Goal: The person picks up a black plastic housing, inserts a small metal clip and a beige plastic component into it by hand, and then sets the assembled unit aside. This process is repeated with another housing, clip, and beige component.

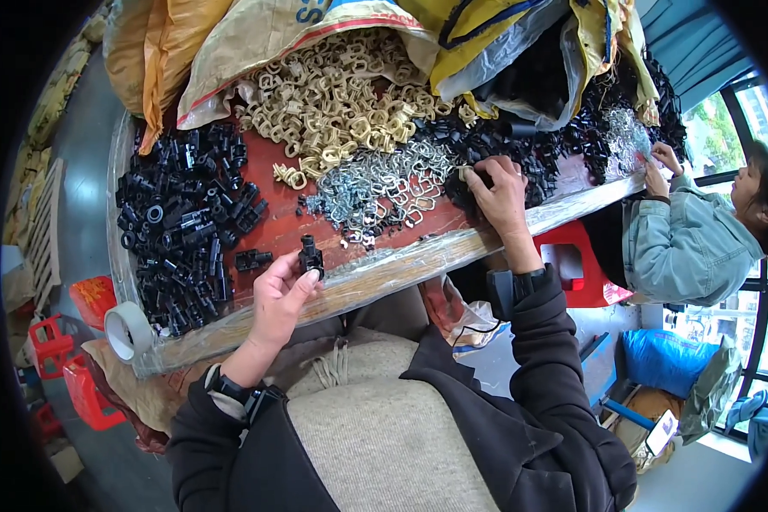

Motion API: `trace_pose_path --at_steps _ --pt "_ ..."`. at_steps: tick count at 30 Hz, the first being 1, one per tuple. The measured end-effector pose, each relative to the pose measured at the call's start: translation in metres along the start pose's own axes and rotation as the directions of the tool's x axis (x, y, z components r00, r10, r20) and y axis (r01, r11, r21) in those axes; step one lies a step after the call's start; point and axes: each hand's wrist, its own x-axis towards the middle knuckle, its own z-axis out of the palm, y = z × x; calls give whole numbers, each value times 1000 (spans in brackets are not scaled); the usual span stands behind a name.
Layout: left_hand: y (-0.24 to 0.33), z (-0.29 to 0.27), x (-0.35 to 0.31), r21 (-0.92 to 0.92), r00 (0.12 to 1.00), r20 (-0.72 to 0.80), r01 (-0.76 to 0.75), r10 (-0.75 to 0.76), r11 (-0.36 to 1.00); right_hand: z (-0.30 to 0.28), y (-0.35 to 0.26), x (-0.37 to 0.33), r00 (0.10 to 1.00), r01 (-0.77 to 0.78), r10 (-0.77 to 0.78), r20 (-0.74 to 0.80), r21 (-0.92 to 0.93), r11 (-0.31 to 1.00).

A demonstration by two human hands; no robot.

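Near the table's front edge, my left hand (275,300) grips a black plastic fitting (311,255) between thumb and fingers, holding it upright. My right hand (498,198) reaches into the pile of small black parts (538,162), fingers bent down and pressed together; what they hold, if anything, is hidden. Between the hands lie many silvery metal buckle-like loops (375,183). Beyond them is a heap of beige ring-shaped pieces (341,107). More black fittings (183,224) are piled at the left, and a single one (253,259) lies close to my left hand.
Woven sacks (316,26) lean over the far side. A roll of tape (129,330) sits at the front left corner of the table's plastic-wrapped edge (392,271). At the right, a co-worker (687,239) handles parts at the same table. Red stools (576,273) stand around.
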Motion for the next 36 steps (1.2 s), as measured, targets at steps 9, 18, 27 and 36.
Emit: trace_pose_path --at_steps 9,18,27,36 --pt "-3 -5 3 -5 1000 -10 -24 23 1000 5 -15 5 999 -23 25 22 -102 995" --pt "5 1 1 -296 984 82 174 -157 939 -10 -46 -12 996 -55 1 92 587 808" --pt "14 8 -4 -412 847 447 480 -286 775 -15 -132 -42 867 -86 -432 247 930 357" --pt "6 2 -6 -471 754 586 616 -297 632 -9 -147 -56 820 -190 -475 319 935 299"
